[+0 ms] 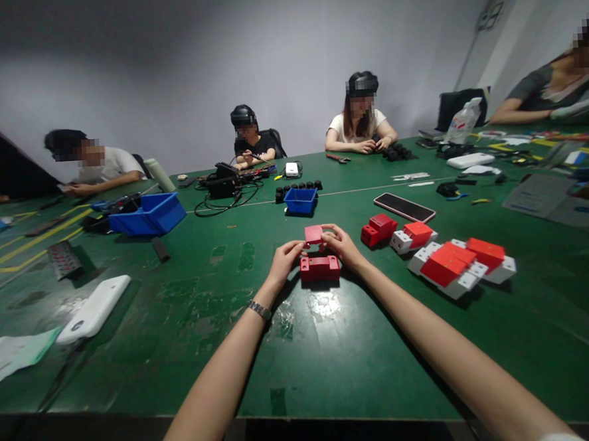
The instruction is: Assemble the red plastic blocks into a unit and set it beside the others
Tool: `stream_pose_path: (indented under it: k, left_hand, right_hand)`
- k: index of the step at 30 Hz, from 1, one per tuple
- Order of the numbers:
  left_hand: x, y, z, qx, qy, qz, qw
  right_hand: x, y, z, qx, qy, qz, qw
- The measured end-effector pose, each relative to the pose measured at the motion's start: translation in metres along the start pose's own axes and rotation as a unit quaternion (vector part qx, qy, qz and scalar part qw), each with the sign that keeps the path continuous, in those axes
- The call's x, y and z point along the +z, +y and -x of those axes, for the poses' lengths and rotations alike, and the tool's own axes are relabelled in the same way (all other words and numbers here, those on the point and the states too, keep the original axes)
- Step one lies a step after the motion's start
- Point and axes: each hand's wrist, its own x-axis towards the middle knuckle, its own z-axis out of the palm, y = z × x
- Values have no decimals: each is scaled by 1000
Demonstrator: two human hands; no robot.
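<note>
Arms (430, 325) extended forward; left hand (285, 259), right hand (344, 245) close together, fingers (296, 245) bent inward.

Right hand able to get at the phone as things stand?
Probably yes: nothing covers the phone, and reaching past the red block beside it looks feasible, but the right hand is occupied with the small red piece.

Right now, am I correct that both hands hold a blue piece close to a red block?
Not quite: the head view shows the piece held by the left hand and right hand is red, not blue; a red block is indeed close.
</note>
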Motion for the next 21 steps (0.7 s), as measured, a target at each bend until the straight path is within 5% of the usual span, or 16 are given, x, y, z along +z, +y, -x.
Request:
stream_pose_path:
  k: [21]
  left_hand:
    - [-1, -2, -1, 9, 1, -3, 1000]
  right_hand:
    - [4, -5, 2, 3, 13, 29, 1000]
